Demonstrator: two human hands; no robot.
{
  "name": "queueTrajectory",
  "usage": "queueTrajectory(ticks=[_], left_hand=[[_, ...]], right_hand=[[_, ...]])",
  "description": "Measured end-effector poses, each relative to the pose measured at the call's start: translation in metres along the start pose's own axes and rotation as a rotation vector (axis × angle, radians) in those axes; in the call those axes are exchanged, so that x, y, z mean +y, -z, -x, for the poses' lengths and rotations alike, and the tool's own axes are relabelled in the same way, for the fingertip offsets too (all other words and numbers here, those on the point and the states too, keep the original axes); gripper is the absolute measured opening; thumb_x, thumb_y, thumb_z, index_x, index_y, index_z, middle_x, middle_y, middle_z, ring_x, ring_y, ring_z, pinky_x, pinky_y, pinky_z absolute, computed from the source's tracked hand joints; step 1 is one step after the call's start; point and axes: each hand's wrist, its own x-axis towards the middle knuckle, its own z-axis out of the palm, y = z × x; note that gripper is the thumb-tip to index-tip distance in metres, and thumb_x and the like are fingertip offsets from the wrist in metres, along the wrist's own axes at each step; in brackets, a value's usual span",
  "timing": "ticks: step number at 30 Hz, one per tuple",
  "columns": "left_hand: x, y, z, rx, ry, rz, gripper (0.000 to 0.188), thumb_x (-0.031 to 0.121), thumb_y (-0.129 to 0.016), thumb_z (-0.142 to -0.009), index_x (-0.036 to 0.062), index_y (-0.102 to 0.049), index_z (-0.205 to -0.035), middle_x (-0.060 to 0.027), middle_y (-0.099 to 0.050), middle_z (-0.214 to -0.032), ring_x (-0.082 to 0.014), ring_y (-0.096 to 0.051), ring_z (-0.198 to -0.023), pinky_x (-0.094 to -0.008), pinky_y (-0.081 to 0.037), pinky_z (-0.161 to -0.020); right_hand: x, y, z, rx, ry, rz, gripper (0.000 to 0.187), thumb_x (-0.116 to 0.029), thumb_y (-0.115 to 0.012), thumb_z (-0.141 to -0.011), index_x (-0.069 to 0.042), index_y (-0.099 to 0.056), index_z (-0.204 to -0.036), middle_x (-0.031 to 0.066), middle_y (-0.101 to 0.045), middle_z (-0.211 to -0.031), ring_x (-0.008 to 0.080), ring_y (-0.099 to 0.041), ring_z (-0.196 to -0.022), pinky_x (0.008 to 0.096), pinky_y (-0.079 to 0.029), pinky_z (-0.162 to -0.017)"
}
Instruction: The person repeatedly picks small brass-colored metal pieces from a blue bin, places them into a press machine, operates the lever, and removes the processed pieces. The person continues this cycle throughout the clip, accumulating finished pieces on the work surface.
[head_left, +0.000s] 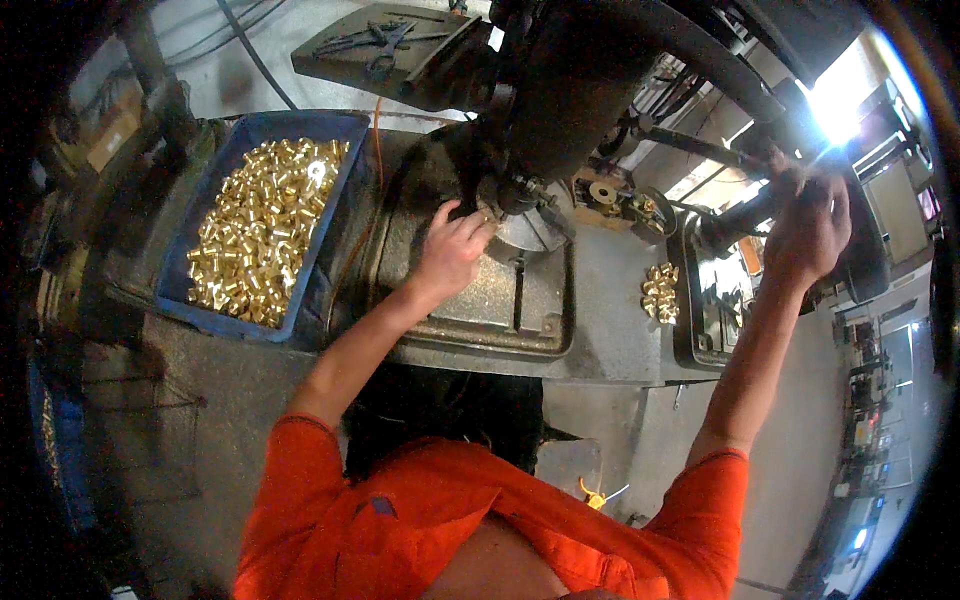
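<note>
My left hand (455, 250) reaches to the round metal chuck (530, 228) on the drill press base (460, 325). Its fingers are bent and pressed at the chuck's left side; whatever they pinch is too small and hidden to name. Raised at the right, my right hand (810, 225) is closed around the end of the drill press lever (700, 148), and its fingers are slightly blurred. The dark drill press head (580, 90) stands above the chuck, with its spindle (522, 190) close over it.
A blue bin (345, 180) of small brass fittings (265, 235) stands left of the base. Several more brass fittings (658, 292) lie on the bench at right, beside a second machine base (685, 330). Pliers (385, 45) rest on a dark plate behind. An orange cord (377, 150) runs past the bin.
</note>
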Motion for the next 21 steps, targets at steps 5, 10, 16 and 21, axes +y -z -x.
queueTrajectory(ticks=[5, 10, 16, 21], left_hand=[[0.001, -0.006, -0.001, -0.025, -0.005, 0.011, 0.024, 0.001, -0.061, -0.067, 0.0017, -0.061, -0.091, -0.0125, -0.06, -0.097, -0.0253, -0.059, -0.087, -0.0451, -0.034, -0.094], [0.0, -0.004, 0.0, -0.046, 0.003, 0.011, 0.025, 0.001, -0.061, -0.067, 0.0024, -0.06, -0.092, -0.0122, -0.06, -0.097, -0.0249, -0.059, -0.087, -0.0446, -0.034, -0.095], [0.0, -0.011, -0.001, -0.009, -0.006, 0.047, 0.025, 0.001, -0.062, -0.067, 0.0027, -0.059, -0.091, -0.0123, -0.06, -0.096, -0.0253, -0.058, -0.087, -0.0443, -0.034, -0.094], [-0.002, -0.004, -0.004, -0.058, -0.016, 0.037, 0.023, 0.003, -0.063, -0.067, 0.0029, -0.058, -0.089, -0.0133, -0.061, -0.093, -0.0268, -0.058, -0.086, -0.0448, -0.036, -0.091]], right_hand=[[-0.008, -0.007, 0.067, 0.052, 0.166, 0.094, 0.029, -0.007, -0.048, -0.087, -0.005, -0.032, -0.063, 0.0154, -0.054, -0.066, 0.0283, -0.058, -0.074, 0.0493, -0.041, -0.086], [0.003, -0.011, 0.119, 0.037, 0.266, 0.093, 0.024, -0.002, -0.046, -0.078, -0.007, -0.031, -0.06, 0.0121, -0.051, -0.06, 0.0307, -0.057, -0.073, 0.053, -0.036, -0.089], [0.025, -0.012, 0.169, 0.13, 0.24, 0.006, 0.029, -0.005, -0.047, -0.08, -0.007, -0.027, -0.059, 0.0098, -0.045, -0.058, 0.0319, -0.057, -0.076, 0.0537, -0.038, -0.085], [0.018, -0.014, 0.154, 0.162, 0.239, 0.089, 0.007, 0.0, -0.046, -0.078, -0.004, -0.04, -0.075, 0.0155, -0.056, -0.079, 0.0327, -0.057, -0.092, 0.0492, -0.036, -0.092]])
